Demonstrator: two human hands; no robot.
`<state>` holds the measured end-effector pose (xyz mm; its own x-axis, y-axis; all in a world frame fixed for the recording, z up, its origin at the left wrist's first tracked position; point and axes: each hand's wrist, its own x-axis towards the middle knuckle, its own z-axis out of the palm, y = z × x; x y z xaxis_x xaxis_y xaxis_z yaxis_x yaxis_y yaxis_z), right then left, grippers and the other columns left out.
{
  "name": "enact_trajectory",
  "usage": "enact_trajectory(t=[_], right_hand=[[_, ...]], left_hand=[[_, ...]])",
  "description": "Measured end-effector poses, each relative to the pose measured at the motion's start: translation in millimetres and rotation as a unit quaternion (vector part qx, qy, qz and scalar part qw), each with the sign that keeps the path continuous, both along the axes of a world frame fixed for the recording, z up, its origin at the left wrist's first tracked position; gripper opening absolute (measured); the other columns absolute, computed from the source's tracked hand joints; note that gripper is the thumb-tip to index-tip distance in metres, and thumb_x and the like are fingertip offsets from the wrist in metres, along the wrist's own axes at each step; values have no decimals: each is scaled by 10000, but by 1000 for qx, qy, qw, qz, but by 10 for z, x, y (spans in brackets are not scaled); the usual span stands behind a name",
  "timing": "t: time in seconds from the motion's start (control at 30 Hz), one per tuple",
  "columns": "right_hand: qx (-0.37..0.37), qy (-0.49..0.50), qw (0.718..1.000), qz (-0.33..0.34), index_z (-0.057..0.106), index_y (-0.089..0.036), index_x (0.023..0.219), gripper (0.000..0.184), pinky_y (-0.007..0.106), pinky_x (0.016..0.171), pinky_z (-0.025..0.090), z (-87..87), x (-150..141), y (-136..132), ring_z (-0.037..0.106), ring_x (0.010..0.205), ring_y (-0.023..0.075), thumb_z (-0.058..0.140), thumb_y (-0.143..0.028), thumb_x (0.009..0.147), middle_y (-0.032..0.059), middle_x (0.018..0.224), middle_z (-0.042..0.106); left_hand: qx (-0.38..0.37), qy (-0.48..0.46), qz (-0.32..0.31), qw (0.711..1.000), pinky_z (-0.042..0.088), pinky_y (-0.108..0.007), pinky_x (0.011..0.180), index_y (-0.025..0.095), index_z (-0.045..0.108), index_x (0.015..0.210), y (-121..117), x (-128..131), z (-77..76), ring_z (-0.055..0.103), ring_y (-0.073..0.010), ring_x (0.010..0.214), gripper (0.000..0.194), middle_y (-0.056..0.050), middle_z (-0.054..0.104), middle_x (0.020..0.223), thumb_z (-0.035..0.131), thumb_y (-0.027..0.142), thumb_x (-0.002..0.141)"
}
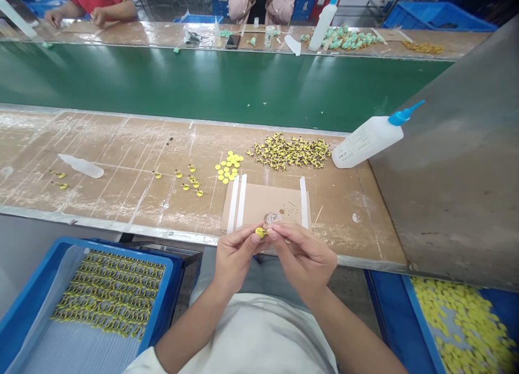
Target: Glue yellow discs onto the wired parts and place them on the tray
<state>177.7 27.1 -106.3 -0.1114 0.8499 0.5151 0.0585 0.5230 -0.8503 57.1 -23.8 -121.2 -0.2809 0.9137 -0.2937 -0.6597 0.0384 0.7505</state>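
Observation:
Between the fingertips of my left hand (239, 252) is a small yellow disc (260, 232), held over the near edge of the bench. My right hand (304, 253) pinches a tiny yellow-and-dark figure (267, 232) against the disc; fingers hide most of it. Just beyond my fingers, a clear round blob or dish (272, 218) rests on a cardboard sheet (259, 198) with white tape strips. Behind the sheet lie loose yellow discs (230, 166) and a heap of small yellow-and-dark figures (290, 151). Several discs with figures attached (192, 179) stand to the left.
A white squeeze bottle with blue tip (368, 141) leans against the metal panel (454, 147) at right. Blue trays flank me: finished-looking rows of pieces (109, 287) left, yellow discs (466, 325) right. Across the green belt (182, 82) two people sit at another bench.

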Motion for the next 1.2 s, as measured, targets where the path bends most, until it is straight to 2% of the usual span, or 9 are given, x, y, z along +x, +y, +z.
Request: enact_trajectory(t=[0.47,0.7,1.2], right_hand=[[9,3,1000,20,751,-276,992,299,376,770,629,24,-22,13,727,784,197,724,-45,804,22,903,766],[2,2,1000,18,751,-260,954,238,367,768,628,46,-19,14,726,775,194,728,-72,810,30,884,764],[-2,2,1000,29,754,-255,939,238,346,759,619,55,-10,28,727,780,189,727,-61,803,27,877,765]], left_hand=[[21,20,22,999,641,-326,812,242,808,956,8,9,-5,738,-240,938,198,-73,768,1052,810,274,761],[26,25,16,999,640,-347,826,246,807,966,-6,10,-21,734,-258,963,191,-76,760,1055,796,263,777],[37,39,20,998,641,-325,813,244,804,973,-8,14,-12,733,-208,900,183,-62,742,1002,782,244,791]])
